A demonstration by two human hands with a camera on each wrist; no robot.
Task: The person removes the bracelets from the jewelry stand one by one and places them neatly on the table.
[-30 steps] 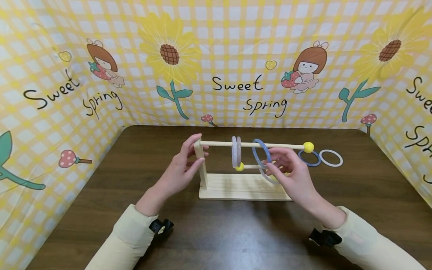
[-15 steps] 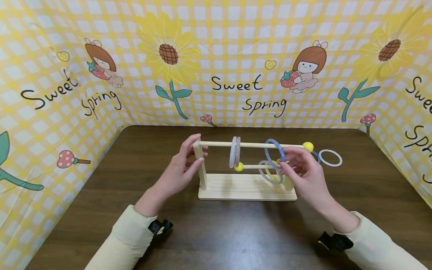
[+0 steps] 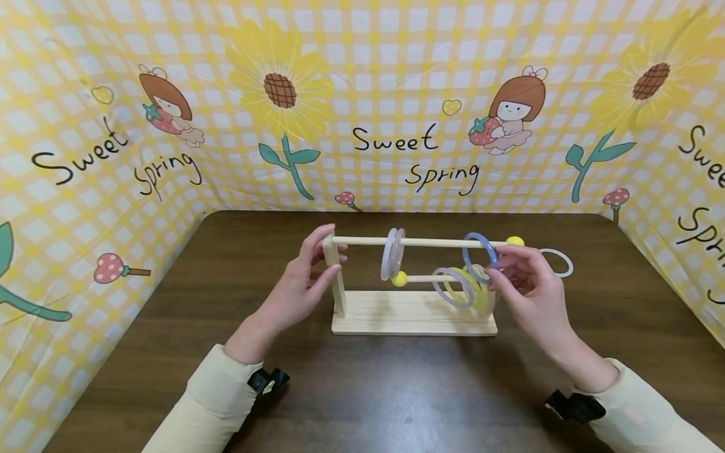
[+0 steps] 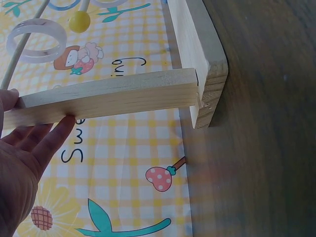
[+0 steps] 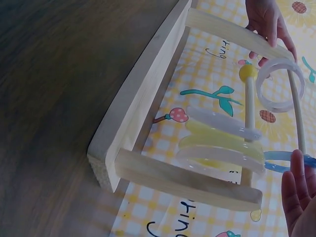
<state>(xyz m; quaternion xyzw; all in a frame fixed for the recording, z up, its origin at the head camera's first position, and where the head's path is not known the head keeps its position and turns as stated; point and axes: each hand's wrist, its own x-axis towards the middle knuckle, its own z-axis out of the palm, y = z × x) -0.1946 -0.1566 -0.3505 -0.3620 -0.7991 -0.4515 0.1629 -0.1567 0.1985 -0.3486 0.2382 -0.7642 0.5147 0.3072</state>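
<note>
A wooden stand [image 3: 408, 318] has two posts, each bearing a horizontal rod. My left hand [image 3: 300, 283] grips the left post [image 4: 123, 96] near its top, thumb on one side and fingers on the other. On the upper rod [image 3: 436, 242] hang two pale rings [image 3: 388, 258] and, farther right, a blue ring [image 3: 466, 253]. My right hand [image 3: 535, 289] pinches that blue ring close to the yellow ball [image 3: 515, 240] at the rod's end. Around the lower rod [image 5: 250, 106] hang several pale and yellow rings, bunched by the right post [image 5: 187, 183].
Behind the right hand a white ring [image 3: 571, 267] lies on the dark wooden table [image 3: 362, 390]. Another yellow ball [image 3: 399, 279] caps the lower rod. A yellow checked cloth [image 3: 362, 75] surrounds the table's back and sides.
My right hand has slid the blue ring rightward along the upper rod toward the yellow ball. It now covers the blue ring on the table. The left hand keeps its grip on the post.
</note>
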